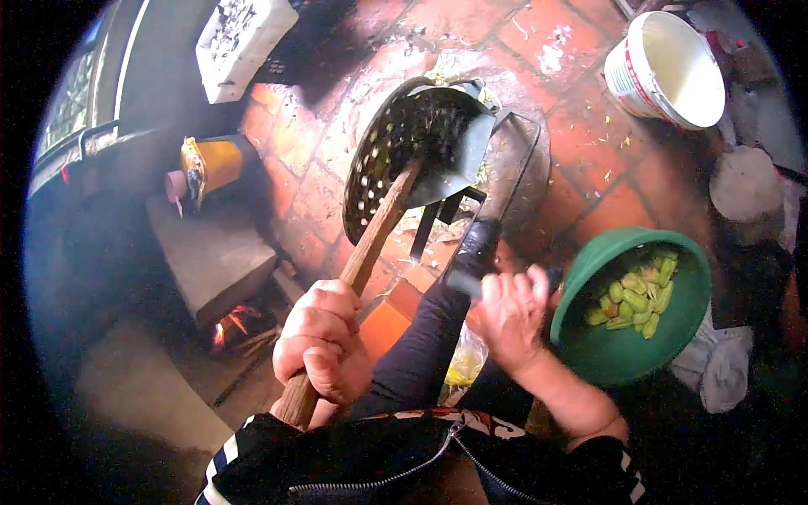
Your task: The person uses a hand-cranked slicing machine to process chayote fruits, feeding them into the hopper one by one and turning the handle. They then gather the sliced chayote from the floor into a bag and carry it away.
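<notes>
My left hand [325, 344] is wrapped around a thick wooden stick [382, 233]. The stick's far end reaches into the dark opening of a sheet-metal hopper [472, 151] beside a black perforated disc [369, 183]. A bent metal rod [522, 173] runs from this hand-operated machine towards me. My right hand [512, 309], blurred, is closed around a dark cylindrical grip [464, 283] above my leg. To its right, a green plastic basin [631, 363] holds several pale green fruits or vegetables [637, 297]. What lies inside the hopper is hidden.
Flames [230, 325] burn under a low stove [214, 259] at left, with smoke about. A yellow container [218, 164] lies on the stove. Beyond are a white foam box [230, 76] and a white bucket [641, 95]. Pale scraps litter the tiled floor [587, 151]. A plastic bag [726, 369] is beside the basin.
</notes>
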A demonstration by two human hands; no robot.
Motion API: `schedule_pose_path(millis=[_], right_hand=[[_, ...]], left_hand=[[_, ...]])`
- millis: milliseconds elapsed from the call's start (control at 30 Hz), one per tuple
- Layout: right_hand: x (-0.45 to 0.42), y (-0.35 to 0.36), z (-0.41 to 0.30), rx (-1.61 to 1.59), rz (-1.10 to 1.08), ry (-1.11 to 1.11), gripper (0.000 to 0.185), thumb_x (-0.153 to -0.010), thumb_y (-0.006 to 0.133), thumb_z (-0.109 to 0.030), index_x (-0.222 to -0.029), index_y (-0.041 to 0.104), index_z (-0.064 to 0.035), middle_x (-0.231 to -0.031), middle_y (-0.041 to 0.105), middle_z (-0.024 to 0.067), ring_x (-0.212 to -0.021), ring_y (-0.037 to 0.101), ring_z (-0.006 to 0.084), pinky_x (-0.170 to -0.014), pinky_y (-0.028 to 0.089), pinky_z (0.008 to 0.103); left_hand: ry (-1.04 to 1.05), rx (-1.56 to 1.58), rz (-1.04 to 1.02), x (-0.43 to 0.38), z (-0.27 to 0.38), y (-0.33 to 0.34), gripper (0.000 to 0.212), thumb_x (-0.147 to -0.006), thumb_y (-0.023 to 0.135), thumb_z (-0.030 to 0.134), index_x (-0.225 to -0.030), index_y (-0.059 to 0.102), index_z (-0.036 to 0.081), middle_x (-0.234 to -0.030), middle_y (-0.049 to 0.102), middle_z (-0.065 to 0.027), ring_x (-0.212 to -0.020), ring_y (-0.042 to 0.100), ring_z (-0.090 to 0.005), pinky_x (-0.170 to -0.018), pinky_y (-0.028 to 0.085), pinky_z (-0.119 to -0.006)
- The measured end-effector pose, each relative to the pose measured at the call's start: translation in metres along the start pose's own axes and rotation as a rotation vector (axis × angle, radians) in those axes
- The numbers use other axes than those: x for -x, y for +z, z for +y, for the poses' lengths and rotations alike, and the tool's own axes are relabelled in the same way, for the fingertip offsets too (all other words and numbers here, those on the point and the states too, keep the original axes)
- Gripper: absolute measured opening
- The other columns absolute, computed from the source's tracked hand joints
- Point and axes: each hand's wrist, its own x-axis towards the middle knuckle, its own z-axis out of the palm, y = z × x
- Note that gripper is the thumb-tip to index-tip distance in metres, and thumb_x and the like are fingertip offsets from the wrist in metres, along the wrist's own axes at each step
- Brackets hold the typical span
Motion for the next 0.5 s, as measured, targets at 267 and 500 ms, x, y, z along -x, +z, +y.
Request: schedule_pose_path(millis=[267,500], right_hand=[[-0.201,0.027,0.158,0.43,0.122,0.321,0.019,-0.083,0.06,-0.023,-0.096,0.056,-0.0089,-0.095,0.065,0.0133,-0.095,0.061,0.0291,-0.088,0.037,0.0474],[-0.184,0.199,0.212,0.27,-0.255,0.499,0.028,-0.091,0.04,-0.02,-0.114,0.053,-0.0113,-0.118,0.058,0.0089,-0.116,0.052,0.0253,-0.091,0.037,0.053]], left_hand=[[0.005,0.035,0.036,0.0,0.0,-0.012,0.035,-0.097,0.041,0.027,-0.066,0.034,0.013,-0.056,0.035,-0.0013,-0.051,0.035,-0.0168,-0.053,0.036,-0.034],[-0.013,-0.031,0.064,-0.002,-0.006,-0.017,0.036,-0.098,0.042,0.028,-0.065,0.033,0.015,-0.055,0.034,0.0001,-0.051,0.034,-0.0154,-0.051,0.033,-0.032]])
